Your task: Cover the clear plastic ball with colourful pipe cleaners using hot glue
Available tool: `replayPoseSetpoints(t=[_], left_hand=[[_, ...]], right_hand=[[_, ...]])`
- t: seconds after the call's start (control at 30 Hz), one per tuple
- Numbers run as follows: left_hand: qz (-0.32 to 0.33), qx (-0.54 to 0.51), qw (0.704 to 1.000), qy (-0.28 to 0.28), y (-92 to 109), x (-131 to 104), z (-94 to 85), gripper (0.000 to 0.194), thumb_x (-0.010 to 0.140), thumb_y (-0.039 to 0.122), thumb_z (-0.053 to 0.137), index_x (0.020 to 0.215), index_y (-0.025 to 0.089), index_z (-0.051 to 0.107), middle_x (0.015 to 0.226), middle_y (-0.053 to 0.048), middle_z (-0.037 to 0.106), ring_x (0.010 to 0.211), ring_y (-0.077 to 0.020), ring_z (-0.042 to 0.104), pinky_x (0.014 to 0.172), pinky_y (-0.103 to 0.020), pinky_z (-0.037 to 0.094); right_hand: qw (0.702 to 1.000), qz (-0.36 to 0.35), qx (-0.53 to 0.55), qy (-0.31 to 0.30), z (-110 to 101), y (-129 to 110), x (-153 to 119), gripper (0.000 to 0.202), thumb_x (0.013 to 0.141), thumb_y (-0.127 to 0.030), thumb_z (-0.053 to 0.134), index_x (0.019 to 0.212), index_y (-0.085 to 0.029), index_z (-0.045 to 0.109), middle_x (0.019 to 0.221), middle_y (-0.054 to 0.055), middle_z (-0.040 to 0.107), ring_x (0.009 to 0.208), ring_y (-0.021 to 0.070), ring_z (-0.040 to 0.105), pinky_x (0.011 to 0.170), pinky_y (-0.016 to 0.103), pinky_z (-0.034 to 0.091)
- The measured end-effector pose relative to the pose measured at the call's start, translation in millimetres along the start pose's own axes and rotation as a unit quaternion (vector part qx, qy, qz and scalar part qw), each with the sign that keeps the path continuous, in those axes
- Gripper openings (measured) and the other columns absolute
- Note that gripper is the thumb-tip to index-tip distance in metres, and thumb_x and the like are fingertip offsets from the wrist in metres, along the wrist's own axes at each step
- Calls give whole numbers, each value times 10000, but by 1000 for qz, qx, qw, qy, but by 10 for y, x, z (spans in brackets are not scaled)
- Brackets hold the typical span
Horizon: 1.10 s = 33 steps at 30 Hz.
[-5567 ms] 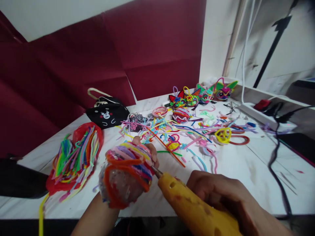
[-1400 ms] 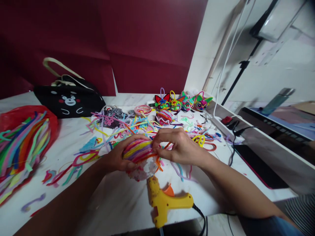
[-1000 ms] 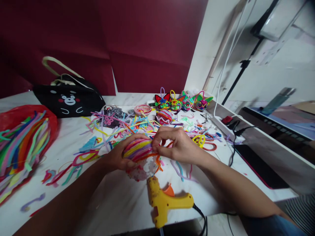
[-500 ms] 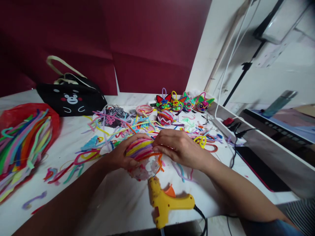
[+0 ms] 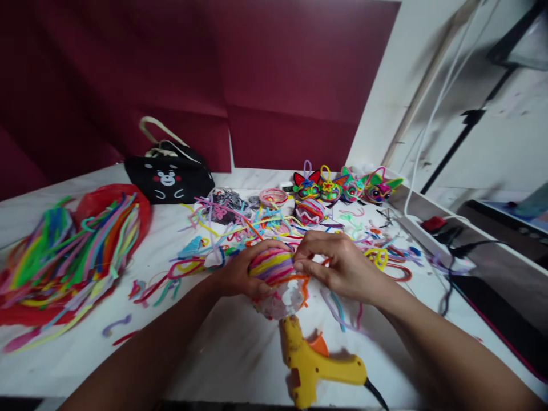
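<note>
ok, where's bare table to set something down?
Bare: white marbled tabletop between left forearm and yellow plastic glue gun; smaller patch between right forearm and flat black pink-edged pad. Crowded: tabletop's middle, under multicoloured fuzzy strips; far left, with red plastic bag.

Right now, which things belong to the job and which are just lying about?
Likely job:
round ball with multicoloured fuzzy strips, in the left hand, right hand at its edge
yellow plastic glue gun close by

Apparently lying about:
black cloth bag with printed face
flat black rectangular object
</note>
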<state>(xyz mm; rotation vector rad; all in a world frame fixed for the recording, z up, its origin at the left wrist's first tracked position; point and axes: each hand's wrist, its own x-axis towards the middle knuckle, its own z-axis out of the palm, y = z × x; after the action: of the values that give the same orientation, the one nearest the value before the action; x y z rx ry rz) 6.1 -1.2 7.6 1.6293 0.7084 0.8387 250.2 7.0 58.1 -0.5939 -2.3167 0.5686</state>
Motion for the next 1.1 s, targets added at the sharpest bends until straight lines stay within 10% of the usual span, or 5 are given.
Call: replayPoseSetpoints(t=[1.1], left_hand=[[-15, 38, 998, 47, -218, -5, -168, 813, 585, 603, 819, 1280, 268, 561, 1202, -77, 659, 1008, -309, 659, 844, -377, 546]], right_hand=[[992, 39, 118, 27, 76, 211, 111, 190, 870, -322, 752, 797, -149, 725, 807, 28, 657, 701, 128, 596, 669, 247, 470]])
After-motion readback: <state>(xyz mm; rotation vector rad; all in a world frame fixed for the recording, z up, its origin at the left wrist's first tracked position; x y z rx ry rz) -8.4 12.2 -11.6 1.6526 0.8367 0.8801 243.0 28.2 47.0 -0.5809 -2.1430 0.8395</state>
